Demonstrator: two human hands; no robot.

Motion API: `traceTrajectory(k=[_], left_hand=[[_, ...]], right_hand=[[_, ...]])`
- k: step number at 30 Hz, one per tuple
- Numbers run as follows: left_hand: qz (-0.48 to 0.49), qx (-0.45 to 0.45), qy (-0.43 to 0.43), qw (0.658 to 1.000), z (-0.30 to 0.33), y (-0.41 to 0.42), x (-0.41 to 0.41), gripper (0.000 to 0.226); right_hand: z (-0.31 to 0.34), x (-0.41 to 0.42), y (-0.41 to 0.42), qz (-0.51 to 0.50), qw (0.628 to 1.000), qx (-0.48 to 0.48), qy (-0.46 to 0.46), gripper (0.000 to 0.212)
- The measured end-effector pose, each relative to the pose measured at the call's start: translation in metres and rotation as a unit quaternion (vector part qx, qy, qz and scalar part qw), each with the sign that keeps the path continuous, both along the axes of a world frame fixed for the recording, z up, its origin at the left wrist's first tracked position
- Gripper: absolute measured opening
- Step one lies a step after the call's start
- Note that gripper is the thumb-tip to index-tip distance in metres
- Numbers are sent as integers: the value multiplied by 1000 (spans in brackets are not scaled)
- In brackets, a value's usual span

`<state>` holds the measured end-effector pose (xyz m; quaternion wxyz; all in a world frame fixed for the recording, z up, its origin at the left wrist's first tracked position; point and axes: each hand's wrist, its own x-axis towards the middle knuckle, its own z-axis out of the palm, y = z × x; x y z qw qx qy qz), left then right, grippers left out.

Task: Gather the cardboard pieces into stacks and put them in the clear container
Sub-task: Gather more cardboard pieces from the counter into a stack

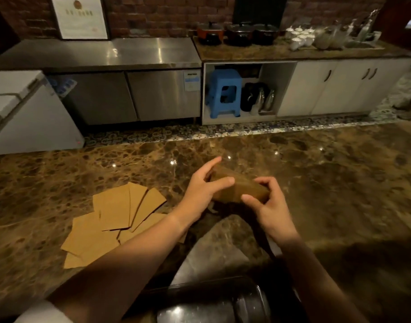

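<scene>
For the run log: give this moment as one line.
left hand: gripping stack | right hand: gripping stack | cardboard stack: held above counter | loose cardboard pieces: fanned on counter | clear container: near edge

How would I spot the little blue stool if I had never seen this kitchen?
Look past the marble counter to the white cabinets along the back wall. At their left end is one open compartment without doors; the blue stool stands inside it, left of some dark and shiny kettles. It is the only bright blue thing there.
</scene>
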<state>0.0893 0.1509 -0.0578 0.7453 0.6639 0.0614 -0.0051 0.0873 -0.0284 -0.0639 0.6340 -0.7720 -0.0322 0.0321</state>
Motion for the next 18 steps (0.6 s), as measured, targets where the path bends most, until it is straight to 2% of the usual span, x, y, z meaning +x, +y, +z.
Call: traceTrajectory(k=[1, 2, 4, 6, 8, 10, 13, 15, 18], left_hand=[[22, 6, 31, 999, -4, -2, 0, 34], [57, 21, 56, 997, -10, -5, 0, 28], [134, 55, 89, 985, -27, -10, 2, 36], [179, 69, 83, 978, -41, -12, 1, 30], [186, 61, 63, 979, -49, -13, -2, 13], [183, 55, 42, 981, -49, -13, -4, 13], [193, 12, 32, 981, -45, -15, -5, 12], [202, -28, 33, 978, -41, -15, -3, 13], [199, -30, 36, 979, -42, -13, -1, 19]], right_hand=[[-10, 1, 1, 16, 998, -51, -27, 37], [-18, 2, 4, 31, 997, -67, -38, 39], [-36, 1, 11, 58, 997, -51, -24, 42], [-46, -3, 18, 60, 998, -9, -13, 38], [-53, -5, 25, 38, 997, 74, 3, 21], [-54, -4, 35, -23, 992, 128, 7, 6], [-51, 1, 47, -110, 980, 165, 15, 17], [-48, 5, 50, -128, 974, 184, 20, 21], [-48, 8, 51, -142, 972, 185, 23, 20]])
